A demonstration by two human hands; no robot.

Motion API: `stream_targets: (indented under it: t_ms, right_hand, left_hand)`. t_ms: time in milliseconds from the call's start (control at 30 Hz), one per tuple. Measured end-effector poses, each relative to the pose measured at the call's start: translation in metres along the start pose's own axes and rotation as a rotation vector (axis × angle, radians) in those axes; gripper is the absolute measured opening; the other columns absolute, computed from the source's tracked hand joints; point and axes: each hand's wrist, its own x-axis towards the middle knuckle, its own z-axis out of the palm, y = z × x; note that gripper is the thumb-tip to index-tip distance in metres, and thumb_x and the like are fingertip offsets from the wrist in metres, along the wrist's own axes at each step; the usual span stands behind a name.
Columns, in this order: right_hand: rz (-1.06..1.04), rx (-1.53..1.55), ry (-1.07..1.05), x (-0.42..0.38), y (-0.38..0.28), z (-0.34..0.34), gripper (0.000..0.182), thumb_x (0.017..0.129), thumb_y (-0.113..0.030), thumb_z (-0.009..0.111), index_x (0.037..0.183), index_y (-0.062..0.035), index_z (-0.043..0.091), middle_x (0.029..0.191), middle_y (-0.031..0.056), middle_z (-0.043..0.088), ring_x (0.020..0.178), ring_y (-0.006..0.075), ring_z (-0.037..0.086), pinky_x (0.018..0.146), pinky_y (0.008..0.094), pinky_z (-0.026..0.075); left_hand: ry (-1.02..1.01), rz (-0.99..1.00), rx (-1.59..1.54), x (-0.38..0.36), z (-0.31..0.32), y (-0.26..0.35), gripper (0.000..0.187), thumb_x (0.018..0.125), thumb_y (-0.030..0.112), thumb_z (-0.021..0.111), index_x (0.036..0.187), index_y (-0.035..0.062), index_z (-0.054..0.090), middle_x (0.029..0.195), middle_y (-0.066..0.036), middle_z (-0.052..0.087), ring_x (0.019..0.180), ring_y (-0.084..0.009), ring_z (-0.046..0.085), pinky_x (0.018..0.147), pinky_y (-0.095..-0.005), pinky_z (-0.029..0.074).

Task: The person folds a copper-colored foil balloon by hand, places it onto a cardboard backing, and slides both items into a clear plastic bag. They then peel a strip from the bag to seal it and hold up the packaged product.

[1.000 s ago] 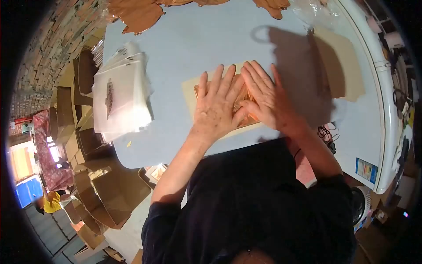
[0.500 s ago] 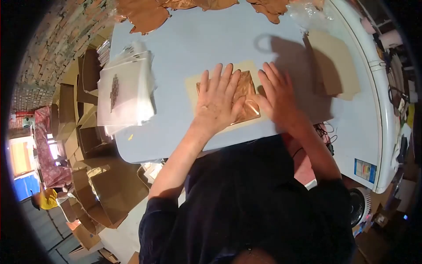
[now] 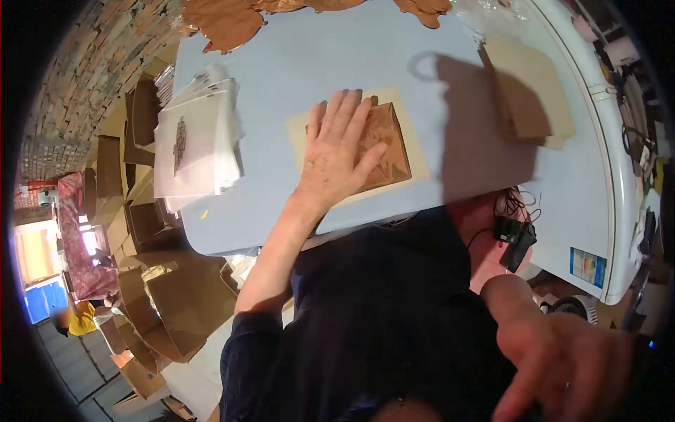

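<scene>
Tabletop (image 3: 281, 70): hand (image 3: 330, 165) on packet (image 3: 392, 144), bag print (image 3: 180, 144) illegible

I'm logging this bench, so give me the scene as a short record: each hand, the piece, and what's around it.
Left hand: flat on glossy brown packet
Right hand: off the table, blurred; contents unclear
Packet: on cream sheet
Left side: stacked clear sleeves
Right side: stacked tan sheets
Far edge: brown pieces

Open tabletop (image 3: 330, 56) lies beyond the coppery piece (image 3: 391, 144), plastic sleeves (image 3: 204, 144) blocking the left.
</scene>
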Motion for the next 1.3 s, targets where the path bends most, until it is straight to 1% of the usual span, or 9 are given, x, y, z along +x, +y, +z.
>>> stream_targets:
  t_ms: [200, 267, 333, 433, 500, 600, 800, 933, 1300]
  right_hand:
    - [0.045, 0.094, -0.088, -0.009, 0.015, -0.003, 0.023, 0.092, -0.008, 0.079, 0.111, -0.0165, 0.069, 0.124, -0.0009, 0.061, 0.124, 0.0131, 0.058, 0.090, 0.0450, 0.061]
    - [0.032, 0.102, -0.126, -0.016, 0.022, -0.005, 0.023, 0.094, -0.012, 0.078, 0.113, -0.0166, 0.068, 0.124, 0.0022, 0.061, 0.126, 0.0130, 0.057, 0.092, 0.0496, 0.061]
    - [0.096, -0.024, -0.381, -0.011, 0.039, -0.024, 0.009, 0.084, -0.012, 0.075, 0.085, -0.0090, 0.067, 0.097, 0.0050, 0.071, 0.093, 0.0152, 0.068, 0.072, 0.0387, 0.058]
    - [0.390, -0.314, -0.404, -0.062, 0.083, -0.038, 0.017, 0.084, -0.008, 0.073, 0.100, -0.0056, 0.069, 0.104, 0.0131, 0.071, 0.097, 0.0285, 0.070, 0.078, 0.0401, 0.058]
    - [0.682, -0.588, -0.353, -0.104, 0.118, -0.054, 0.028, 0.085, -0.001, 0.073, 0.112, -0.0066, 0.071, 0.115, 0.0155, 0.069, 0.108, 0.0340, 0.069, 0.089, 0.0443, 0.058]
    - [0.439, -1.379, -0.550, -0.174, 0.173, -0.086, 0.026, 0.092, -0.010, 0.064, 0.115, 0.0004, 0.070, 0.118, 0.0145, 0.070, 0.116, 0.0299, 0.066, 0.105, 0.0462, 0.050]
    - [0.217, -1.937, -0.581, -0.208, 0.225, -0.120, 0.028, 0.087, -0.012, 0.066, 0.113, -0.0033, 0.073, 0.108, 0.0123, 0.070, 0.104, 0.0300, 0.068, 0.096, 0.0489, 0.053]
    - [0.281, -1.582, -0.399, -0.191, 0.207, -0.109, 0.026, 0.085, -0.014, 0.077, 0.110, -0.0075, 0.074, 0.097, 0.0090, 0.069, 0.091, 0.0305, 0.070, 0.081, 0.0416, 0.057]
    - [0.468, -1.449, -0.338, -0.190, 0.198, -0.106, 0.017, 0.085, -0.013, 0.080, 0.100, -0.0068, 0.074, 0.101, 0.0078, 0.071, 0.095, 0.0285, 0.070, 0.081, 0.0409, 0.058]
  left_hand:
    - [0.171, -0.242, -0.267, -0.030, -0.045, 0.001, 0.043, 0.099, 0.013, 0.062, 0.139, 0.0003, 0.062, 0.154, -0.021, 0.053, 0.150, -0.0394, 0.041, 0.123, -0.0492, 0.031]
    - [0.277, -0.247, -0.214, -0.064, -0.061, -0.002, 0.033, 0.096, 0.005, 0.062, 0.128, -0.0018, 0.067, 0.138, -0.021, 0.064, 0.133, -0.0385, 0.057, 0.113, -0.0469, 0.043]
    - [0.271, -0.178, -0.106, -0.104, -0.075, 0.006, 0.027, 0.087, 0.001, 0.068, 0.114, 0.0000, 0.072, 0.120, -0.018, 0.071, 0.111, -0.0380, 0.067, 0.094, -0.0443, 0.054]
    - [0.107, -0.069, -0.178, -0.161, -0.075, 0.031, 0.015, 0.084, -0.004, 0.068, 0.099, -0.0028, 0.071, 0.102, -0.017, 0.075, 0.078, -0.0346, 0.070, 0.066, -0.0406, 0.055]
    - [-0.056, -0.072, -0.210, -0.196, -0.057, 0.034, 0.016, 0.084, 0.007, 0.079, 0.099, 0.0032, 0.075, 0.095, -0.008, 0.074, 0.084, -0.0273, 0.072, 0.070, -0.0370, 0.058]
    - [-0.083, -0.196, -0.141, -0.225, -0.029, 0.036, 0.022, 0.085, 0.007, 0.078, 0.106, 0.0027, 0.074, 0.106, -0.011, 0.072, 0.094, -0.0292, 0.070, 0.080, -0.0399, 0.057]
    - [-0.016, -0.251, 0.029, -0.207, -0.003, 0.025, 0.028, 0.083, 0.006, 0.079, 0.110, 0.0020, 0.072, 0.107, -0.013, 0.068, 0.094, -0.0341, 0.066, 0.083, -0.0439, 0.053]
    - [0.020, -0.331, -0.054, -0.210, -0.007, 0.026, 0.015, 0.083, 0.004, 0.078, 0.097, 0.0040, 0.075, 0.094, -0.012, 0.067, 0.088, -0.0343, 0.065, 0.077, -0.0437, 0.054]
    - [0.029, -0.346, -0.109, -0.205, -0.010, 0.035, 0.017, 0.084, 0.006, 0.080, 0.100, 0.0043, 0.075, 0.086, -0.009, 0.063, 0.081, -0.0293, 0.065, 0.070, -0.0418, 0.054]
